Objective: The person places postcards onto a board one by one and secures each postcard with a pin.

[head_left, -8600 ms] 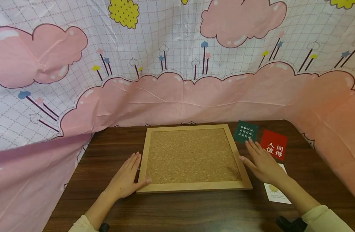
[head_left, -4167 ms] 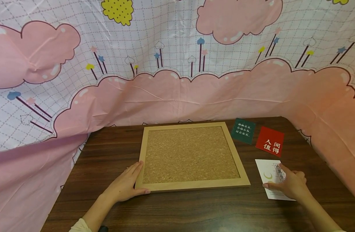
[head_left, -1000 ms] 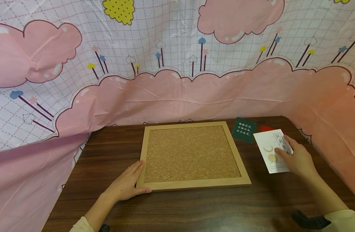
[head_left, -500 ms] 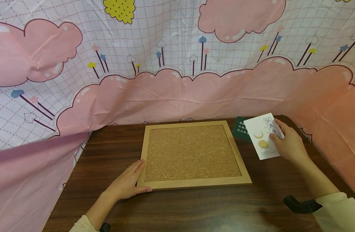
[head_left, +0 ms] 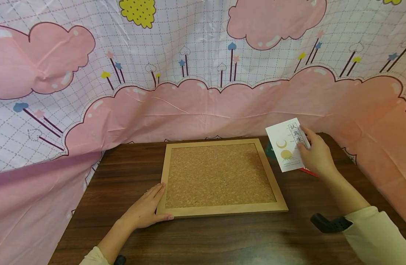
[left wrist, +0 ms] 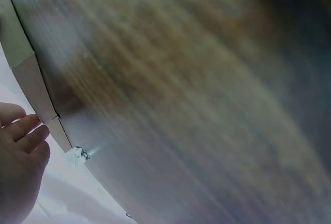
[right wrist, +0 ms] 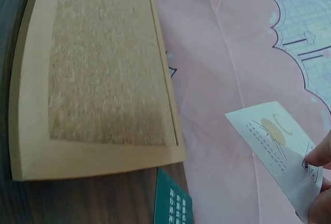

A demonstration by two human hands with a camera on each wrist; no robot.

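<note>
My right hand [head_left: 318, 154] pinches a white printed card [head_left: 280, 147] by its right edge, thumb in front, and holds it up above the table near the back right. The card bears a gold moon, a gold circle and dark characters. In the right wrist view the thumb [right wrist: 319, 155] presses on the card's printed face [right wrist: 274, 141]. A wood-framed cork board [head_left: 222, 211] lies flat in the middle. My left hand [head_left: 143, 209] rests at its lower left corner, fingers along the left side and thumb at the front edge.
Behind the held card lie a green card [head_left: 270, 151], mostly covered in the head view, and a red card [head_left: 310, 172] showing only a strip. The dark wooden table [head_left: 203, 239] meets a pink and white patterned cloth [head_left: 189, 110] at the back.
My right hand has lifted the white card off the table and carried it up and leftward, over the green and red cards toward the board. Earlier it left the board's right side. My left hand stays put.
</note>
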